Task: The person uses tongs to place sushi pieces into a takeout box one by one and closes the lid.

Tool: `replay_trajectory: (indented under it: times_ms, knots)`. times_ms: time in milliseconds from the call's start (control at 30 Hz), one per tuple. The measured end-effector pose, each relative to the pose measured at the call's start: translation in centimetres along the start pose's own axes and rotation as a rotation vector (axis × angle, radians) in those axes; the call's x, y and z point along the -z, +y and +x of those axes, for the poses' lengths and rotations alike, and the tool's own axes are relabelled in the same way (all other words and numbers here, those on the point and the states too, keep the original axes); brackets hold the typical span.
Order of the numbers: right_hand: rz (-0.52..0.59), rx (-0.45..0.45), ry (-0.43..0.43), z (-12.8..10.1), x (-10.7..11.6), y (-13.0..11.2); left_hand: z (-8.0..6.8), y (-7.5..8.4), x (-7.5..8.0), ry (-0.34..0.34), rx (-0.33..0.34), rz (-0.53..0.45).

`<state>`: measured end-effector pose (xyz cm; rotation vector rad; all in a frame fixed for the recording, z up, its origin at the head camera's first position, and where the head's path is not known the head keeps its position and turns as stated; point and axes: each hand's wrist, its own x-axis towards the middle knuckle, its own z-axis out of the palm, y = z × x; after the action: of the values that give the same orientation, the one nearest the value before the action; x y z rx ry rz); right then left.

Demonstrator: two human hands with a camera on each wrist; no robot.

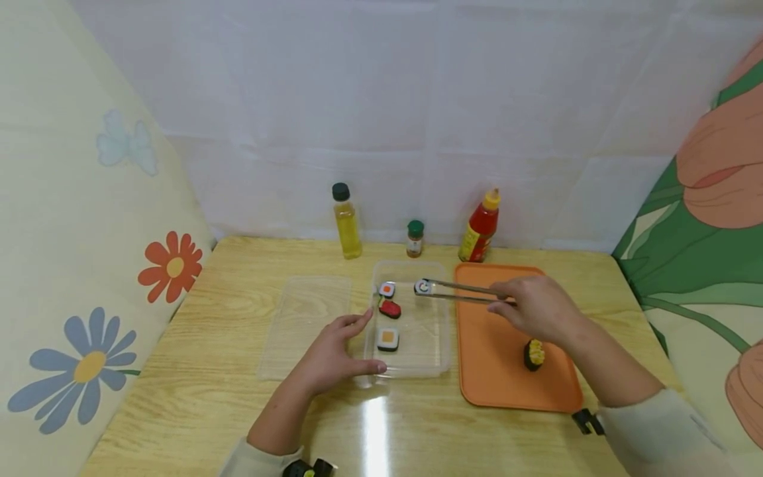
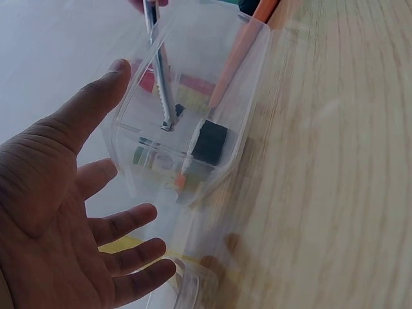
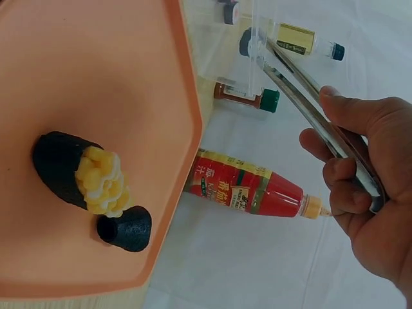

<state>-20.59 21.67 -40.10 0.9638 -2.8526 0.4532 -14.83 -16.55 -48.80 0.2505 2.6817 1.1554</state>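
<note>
My right hand (image 1: pixel 536 308) holds metal tongs (image 3: pixel 309 116), thumb on one side and fingers curled round the other. Between their tips is a white sushi roll (image 1: pixel 422 287) with a dark edge, over the right part of a clear plastic container (image 1: pixel 448 331). Inside that container, along its left side, sit a roll with an orange centre (image 1: pixel 387 289), a red-topped sushi piece (image 1: pixel 390 308) and a roll with a square orange centre (image 1: pixel 388 339). My left hand (image 1: pixel 334 358) is spread beside the container's left wall; whether it touches is unclear.
An orange tray (image 1: pixel 495 391) on the right bears a corn-topped sushi (image 1: pixel 534 355) and a small black cone-like piece (image 3: pixel 125 230). A clear lid (image 1: pixel 304 305) lies left of the container. Behind stand an oil bottle (image 1: pixel 348 228), a spice jar (image 1: pixel 414 242) and a red sauce bottle (image 1: pixel 479 228).
</note>
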Motion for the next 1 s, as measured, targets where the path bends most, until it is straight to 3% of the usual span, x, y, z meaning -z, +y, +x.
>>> replay_trajectory:
  times_ms: [167,1000]
  knots:
    - [-0.013,0.053,-0.008,0.9,0.1,0.3,0.0,-0.1,0.0,-0.004,0.006,-0.005]
    - [-0.084,0.152,-0.213,6.8,2.5,0.9,0.0,-0.2,0.0,0.003,-0.003,-0.009]
